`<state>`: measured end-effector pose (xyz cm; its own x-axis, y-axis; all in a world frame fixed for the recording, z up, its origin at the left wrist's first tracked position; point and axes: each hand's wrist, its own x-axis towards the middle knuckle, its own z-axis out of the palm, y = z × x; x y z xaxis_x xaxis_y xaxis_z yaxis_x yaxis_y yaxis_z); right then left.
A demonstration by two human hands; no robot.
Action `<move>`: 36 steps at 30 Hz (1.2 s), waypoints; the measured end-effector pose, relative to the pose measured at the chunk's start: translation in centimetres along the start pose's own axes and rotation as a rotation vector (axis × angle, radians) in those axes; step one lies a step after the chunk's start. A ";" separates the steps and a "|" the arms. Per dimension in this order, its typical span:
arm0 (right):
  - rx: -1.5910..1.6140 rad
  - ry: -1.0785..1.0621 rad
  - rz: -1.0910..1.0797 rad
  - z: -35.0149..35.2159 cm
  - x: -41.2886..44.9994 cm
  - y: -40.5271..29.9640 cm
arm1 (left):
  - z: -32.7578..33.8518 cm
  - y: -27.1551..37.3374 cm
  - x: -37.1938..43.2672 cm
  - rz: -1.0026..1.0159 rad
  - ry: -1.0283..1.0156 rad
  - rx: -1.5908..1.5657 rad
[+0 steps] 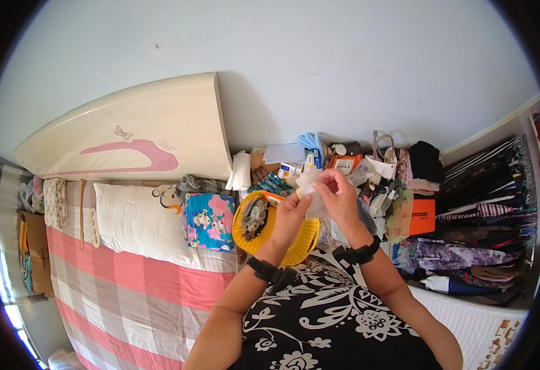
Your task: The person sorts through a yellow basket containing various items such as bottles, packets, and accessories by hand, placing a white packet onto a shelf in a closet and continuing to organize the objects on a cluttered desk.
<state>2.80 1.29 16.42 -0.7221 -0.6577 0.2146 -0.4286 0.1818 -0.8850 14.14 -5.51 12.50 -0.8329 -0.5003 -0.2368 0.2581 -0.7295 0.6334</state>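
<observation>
A thin, whitish translucent sheet or pouch [310, 178], likely plastic, is held up in front of my chest. My left hand [289, 219] pinches its left edge between thumb and fingers. On the other side, my right hand [342, 200] grips it with bent fingers. More pale translucent material hangs below the fingers, and I cannot tell if it is the same piece. Beneath my left wrist is a yellow plastic basket [308, 245] with slatted walls. Bunched patterned fabric [255, 219] lies in its left part, beside an orange item [273, 198].
Beyond my hands spreads a cluttered pile with a blue-and-white box [290, 169], an orange packet [345, 164] and an orange box [422, 217]. To the left is a bed with a pillow [135, 217] and folded blue cloth [209, 222]. Clothes [464, 254] hang at right.
</observation>
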 end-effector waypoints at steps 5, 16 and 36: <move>-0.038 -0.053 -0.028 -1.1 1.0 1.0 | -0.9 -0.7 0.2 0.040 -0.010 0.307; 0.131 -0.250 0.028 -1.9 1.5 1.9 | -1.1 0.5 0.1 -0.024 0.008 0.433; 0.636 -0.153 0.552 0.9 -0.5 4.1 | -3.3 -1.9 0.0 -0.128 0.162 0.053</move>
<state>1.90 1.73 12.27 -0.6364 -0.6956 -0.3334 0.3825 0.0909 -0.9195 15.29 -5.65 8.91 -0.7666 -0.4769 -0.4300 0.1259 -0.7682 0.6277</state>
